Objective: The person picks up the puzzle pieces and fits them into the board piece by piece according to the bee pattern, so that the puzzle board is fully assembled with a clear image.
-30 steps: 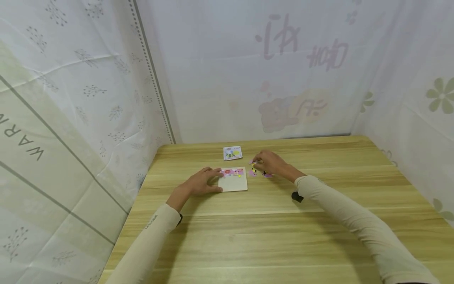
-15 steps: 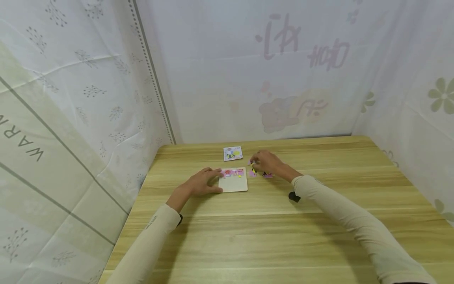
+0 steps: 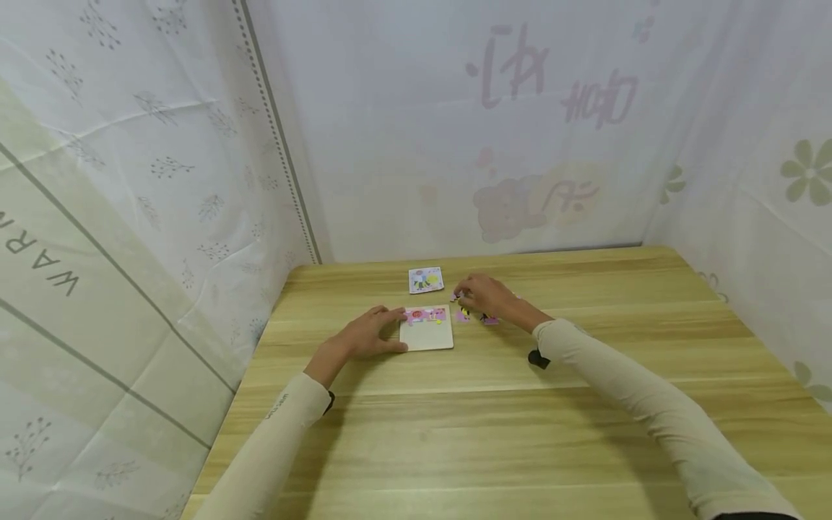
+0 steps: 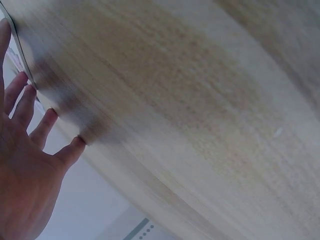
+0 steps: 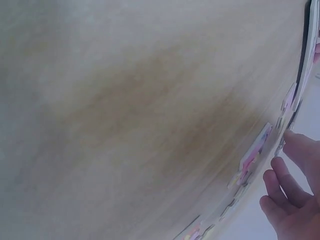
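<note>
In the head view, a pale square board (image 3: 426,336) lies flat, with pink picture pieces (image 3: 427,315) along its far side. My left hand (image 3: 366,336) rests at the board's left edge, thumb and fingers apart; the left wrist view shows that hand (image 4: 27,167) with spread fingers. Right of the board, my right hand (image 3: 492,295) pinches a small pink puzzle piece (image 3: 454,297) between thumb and fingertips, low over the table. Loose pink-and-yellow pieces (image 3: 463,316) lie beneath and beside it. The right wrist view has my right hand (image 5: 299,197) beside another loose piece (image 5: 256,150).
A square card with a bee picture (image 3: 425,280) lies behind the board on the wooden table (image 3: 422,433). White printed cloth (image 3: 403,144) hangs behind the table and along both sides.
My right hand has shifted slightly left towards the board, and the pinched piece has moved left with it. The left hand and the board have stayed put.
</note>
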Available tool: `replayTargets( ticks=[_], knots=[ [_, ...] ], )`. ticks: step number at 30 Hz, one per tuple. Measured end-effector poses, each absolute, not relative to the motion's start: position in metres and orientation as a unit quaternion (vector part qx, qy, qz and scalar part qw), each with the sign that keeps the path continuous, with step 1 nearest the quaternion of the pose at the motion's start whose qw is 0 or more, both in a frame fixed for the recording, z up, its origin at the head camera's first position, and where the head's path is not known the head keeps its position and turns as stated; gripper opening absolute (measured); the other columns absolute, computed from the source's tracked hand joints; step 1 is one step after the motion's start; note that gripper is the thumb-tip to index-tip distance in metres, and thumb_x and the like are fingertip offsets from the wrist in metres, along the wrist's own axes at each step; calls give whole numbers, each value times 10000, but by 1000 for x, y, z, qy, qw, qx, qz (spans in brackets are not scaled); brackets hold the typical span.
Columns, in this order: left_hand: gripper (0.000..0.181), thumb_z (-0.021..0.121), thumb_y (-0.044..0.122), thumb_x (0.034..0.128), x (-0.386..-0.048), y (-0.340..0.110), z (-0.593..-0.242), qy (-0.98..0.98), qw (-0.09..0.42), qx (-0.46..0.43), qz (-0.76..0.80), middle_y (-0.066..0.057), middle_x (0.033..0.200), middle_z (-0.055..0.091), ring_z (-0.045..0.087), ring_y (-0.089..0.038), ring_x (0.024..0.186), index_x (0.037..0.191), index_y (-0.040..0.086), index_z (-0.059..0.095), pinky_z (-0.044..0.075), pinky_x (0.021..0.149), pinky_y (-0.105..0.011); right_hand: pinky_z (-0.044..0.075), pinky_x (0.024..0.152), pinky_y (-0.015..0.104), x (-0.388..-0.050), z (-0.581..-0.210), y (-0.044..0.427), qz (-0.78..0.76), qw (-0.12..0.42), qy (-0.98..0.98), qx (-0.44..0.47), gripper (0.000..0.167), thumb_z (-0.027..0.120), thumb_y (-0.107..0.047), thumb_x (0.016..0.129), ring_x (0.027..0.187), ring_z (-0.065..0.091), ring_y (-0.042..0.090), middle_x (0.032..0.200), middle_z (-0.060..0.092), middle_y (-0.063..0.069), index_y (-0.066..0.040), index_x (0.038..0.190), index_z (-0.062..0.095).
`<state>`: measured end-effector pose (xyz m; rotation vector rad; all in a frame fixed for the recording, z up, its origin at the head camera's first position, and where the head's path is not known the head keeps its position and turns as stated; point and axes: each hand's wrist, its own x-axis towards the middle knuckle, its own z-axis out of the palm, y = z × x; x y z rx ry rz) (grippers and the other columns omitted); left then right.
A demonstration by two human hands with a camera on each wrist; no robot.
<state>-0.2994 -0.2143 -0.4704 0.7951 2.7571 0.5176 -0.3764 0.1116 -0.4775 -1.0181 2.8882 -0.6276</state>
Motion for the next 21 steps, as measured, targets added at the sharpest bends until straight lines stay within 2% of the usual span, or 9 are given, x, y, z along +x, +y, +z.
replayTargets(
  ticks=[6,14,21],
  knots=[
    [823,727,561,934,-297,-214,-469,942,115,260,179,-168,1547,454,440,-357,1420,1604,194,421,376,1149,-587,574,863,406,-370,-473,109,-218,1,914,-342,247,697,-176,1017,1064,656,250,1201,707,104,-68,1230,762],
    [825,728,551,937,-296,-212,-468,942,116,258,181,-184,1565,437,419,-374,1438,1606,182,418,370,1143,-610,571,875,413,-360,-471,99,-230,-7,895,-382,216,719,-126,997,1071,651,255,1165,724,97,-76,1198,782],
    [831,723,561,936,-297,-213,-467,941,118,258,183,-185,1555,445,435,-374,1423,1605,174,418,381,1132,-615,556,888,430,-359,-476,86,-215,-43,867,-447,192,757,-123,966,1041,661,273,1104,748,94,-65,1144,801]
  ],
)
